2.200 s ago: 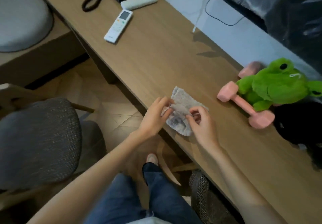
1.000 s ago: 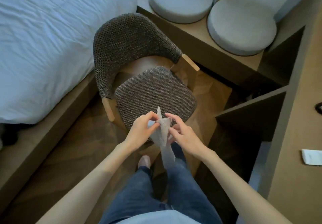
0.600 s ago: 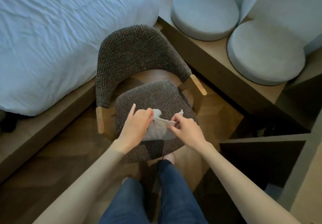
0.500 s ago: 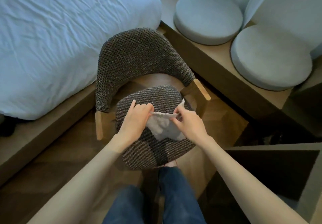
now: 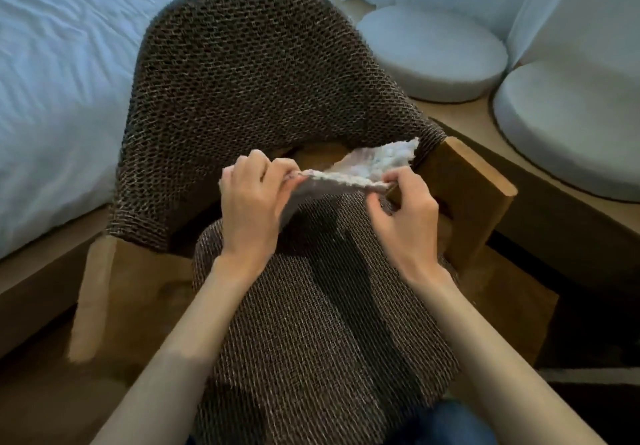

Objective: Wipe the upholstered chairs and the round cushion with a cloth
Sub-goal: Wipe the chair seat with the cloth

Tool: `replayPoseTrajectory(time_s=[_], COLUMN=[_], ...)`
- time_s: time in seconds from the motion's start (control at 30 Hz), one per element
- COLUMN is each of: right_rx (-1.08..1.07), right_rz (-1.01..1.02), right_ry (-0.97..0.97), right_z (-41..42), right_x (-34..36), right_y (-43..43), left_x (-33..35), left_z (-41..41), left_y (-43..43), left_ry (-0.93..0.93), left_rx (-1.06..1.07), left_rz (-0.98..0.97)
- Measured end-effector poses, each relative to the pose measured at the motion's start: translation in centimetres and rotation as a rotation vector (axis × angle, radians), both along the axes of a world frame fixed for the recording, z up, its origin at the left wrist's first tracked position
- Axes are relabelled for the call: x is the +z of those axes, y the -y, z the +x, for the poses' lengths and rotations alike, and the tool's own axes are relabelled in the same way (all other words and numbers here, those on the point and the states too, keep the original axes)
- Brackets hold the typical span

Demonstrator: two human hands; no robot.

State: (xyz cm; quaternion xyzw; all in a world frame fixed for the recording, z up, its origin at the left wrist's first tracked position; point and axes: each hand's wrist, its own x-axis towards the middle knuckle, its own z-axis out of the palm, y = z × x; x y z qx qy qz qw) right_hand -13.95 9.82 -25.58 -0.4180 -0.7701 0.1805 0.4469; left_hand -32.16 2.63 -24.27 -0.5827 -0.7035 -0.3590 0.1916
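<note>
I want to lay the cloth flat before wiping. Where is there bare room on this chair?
The front half of the seat, between the forearms, is bare; so is the backrest. Crowded: the rear of the seat, where the left hand and right hand pinch the cloth stretched above it.

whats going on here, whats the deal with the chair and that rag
A person leans over a dark woven chair with a pale cloth stretched between both hands. The left hand pinches one end and the right hand pinches the other, just above the seat. The cloth is not yet pressed flat on the fabric, so wiping looks about to start. Two round cushions lie untouched on the wooden ledge to the right.
</note>
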Motion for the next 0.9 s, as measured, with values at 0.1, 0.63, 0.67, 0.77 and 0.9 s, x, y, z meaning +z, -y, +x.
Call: replayPoseTrajectory(time_s=[0.1,0.63,0.67,0.77,0.9], right_rx=[-0.033,-0.011,-0.003,-0.004,-0.05], right_rz=[0.082,0.177,0.148,0.057,0.141], right_ry=[0.116,0.367,0.336,0.17,0.088], right_z=[1.1,3.7,4.2,5.6,7.2], right_x=[-6.6,-12.0,-11.8,-10.8,-10.2], right_y=[1.1,3.9,4.3,5.8,8.5], left_x=[-5.7,-14.9,-14.3,-12.5,-12.4], left_z=[0.0,-1.5,-1.4,-0.3,0.6], left_y=[2.2,7.8,7.9,8.7,9.7], left_ry=[-0.05,0.273,0.334,0.568,0.718], left_rx=[-0.084,-0.156,-0.228,-0.461,-0.564], left_rz=[-0.064,-0.415,-0.369,-0.216,-0.149])
